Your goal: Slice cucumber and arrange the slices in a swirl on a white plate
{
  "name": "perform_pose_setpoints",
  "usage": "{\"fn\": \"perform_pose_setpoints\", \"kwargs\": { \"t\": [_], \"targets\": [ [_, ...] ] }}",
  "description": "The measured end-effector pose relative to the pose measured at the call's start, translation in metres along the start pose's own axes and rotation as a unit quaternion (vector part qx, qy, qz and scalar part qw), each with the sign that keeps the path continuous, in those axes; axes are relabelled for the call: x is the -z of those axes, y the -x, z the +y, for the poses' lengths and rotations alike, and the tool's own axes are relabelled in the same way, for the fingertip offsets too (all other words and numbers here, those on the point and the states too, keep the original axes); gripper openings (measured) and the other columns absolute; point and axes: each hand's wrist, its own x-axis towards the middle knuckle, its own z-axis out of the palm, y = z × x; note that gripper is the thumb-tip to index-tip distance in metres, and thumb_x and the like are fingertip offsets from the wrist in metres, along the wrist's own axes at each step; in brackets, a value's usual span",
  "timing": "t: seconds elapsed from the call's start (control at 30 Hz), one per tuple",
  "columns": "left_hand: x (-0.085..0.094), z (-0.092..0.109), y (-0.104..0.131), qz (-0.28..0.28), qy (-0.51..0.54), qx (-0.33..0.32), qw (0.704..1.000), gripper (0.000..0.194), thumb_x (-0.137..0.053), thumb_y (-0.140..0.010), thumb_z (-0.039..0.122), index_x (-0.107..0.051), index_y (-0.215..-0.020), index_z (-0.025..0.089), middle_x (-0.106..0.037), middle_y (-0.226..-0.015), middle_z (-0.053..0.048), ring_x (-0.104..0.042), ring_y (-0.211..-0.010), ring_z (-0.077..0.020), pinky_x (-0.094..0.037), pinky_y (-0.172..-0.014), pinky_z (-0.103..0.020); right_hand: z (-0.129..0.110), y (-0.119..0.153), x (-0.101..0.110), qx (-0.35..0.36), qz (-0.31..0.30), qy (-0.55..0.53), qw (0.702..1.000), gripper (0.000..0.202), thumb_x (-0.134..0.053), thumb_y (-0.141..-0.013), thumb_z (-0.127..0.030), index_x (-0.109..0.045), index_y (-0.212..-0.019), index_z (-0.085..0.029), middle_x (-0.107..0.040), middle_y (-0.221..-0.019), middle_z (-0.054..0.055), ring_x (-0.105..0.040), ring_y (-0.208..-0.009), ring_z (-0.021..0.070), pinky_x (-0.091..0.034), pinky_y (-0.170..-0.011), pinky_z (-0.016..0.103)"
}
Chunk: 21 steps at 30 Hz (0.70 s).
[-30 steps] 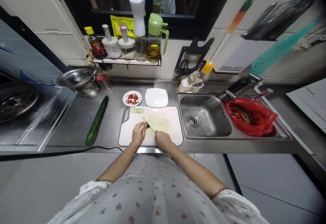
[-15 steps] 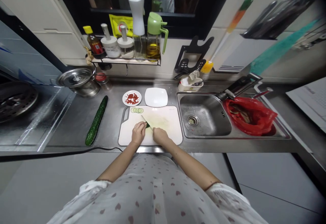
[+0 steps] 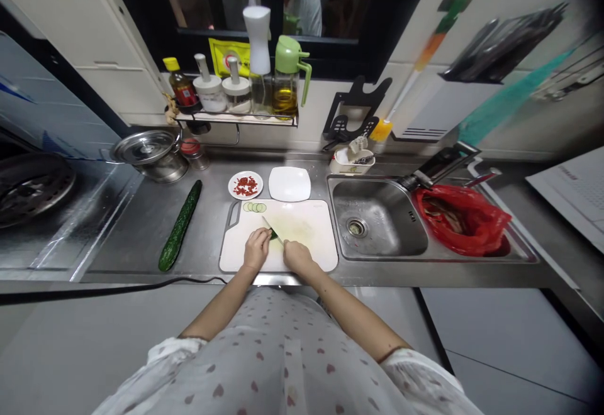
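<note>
My right hand (image 3: 297, 256) is closed around the handle of a knife (image 3: 272, 228), its blade slanting up and left over the white cutting board (image 3: 316, 226). Beside the blade, my left hand (image 3: 257, 248) grips a dark green cucumber piece (image 3: 274, 234), mostly hidden by the fingers and knife. Several thin cucumber slices (image 3: 255, 207) lie in an overlapping row at the board's upper left. Behind the board are a small plate (image 3: 245, 185) of chopped red pieces and a white square plate (image 3: 289, 184). A whole cucumber (image 3: 180, 226) rests on the counter to the left.
A steel sink (image 3: 377, 217) adjoins the board on the right, with a red plastic bag (image 3: 462, 220) beyond it. A lidded steel pot (image 3: 153, 154) stands at back left. Above, a wall rack (image 3: 236, 117) carries bottles and jars. A black cable (image 3: 141, 286) runs along the counter's front edge.
The camera view has tilted slightly, so the scene sits a little lower. Both hands, the knife and the cucumber piece keep nearly the same places on the board.
</note>
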Motion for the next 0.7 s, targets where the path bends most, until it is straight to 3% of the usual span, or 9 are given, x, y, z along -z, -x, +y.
{"fn": "perform_pose_setpoints", "kwargs": {
  "t": [0.3,0.7],
  "targets": [
    [0.001,0.001,0.0,-0.015,-0.002,0.009,1.0,0.022,-0.044,-0.094,0.023,-0.065,-0.094,0.021,-0.066,-0.097,-0.007,-0.06,-0.094,-0.0174,-0.05,-0.085,-0.033,0.013,0.027,-0.009,-0.014,-0.015,0.01,1.0,0.028,-0.036,-0.092,-0.013,-0.056,-0.11,-0.01,-0.068,-0.098,0.018,-0.065,-0.096,0.0248,-0.046,-0.075,0.03],
    [0.0,0.001,0.0,-0.012,-0.004,0.007,1.0,0.022,-0.044,-0.094,0.022,-0.065,-0.097,0.021,-0.065,-0.098,-0.007,-0.06,-0.092,-0.0171,-0.05,-0.084,-0.032,0.011,0.025,-0.008,-0.018,-0.005,0.008,1.0,0.028,-0.035,-0.091,-0.011,-0.056,-0.109,-0.011,-0.068,-0.098,0.018,-0.066,-0.095,0.0254,-0.045,-0.075,0.032]
  ]
}}
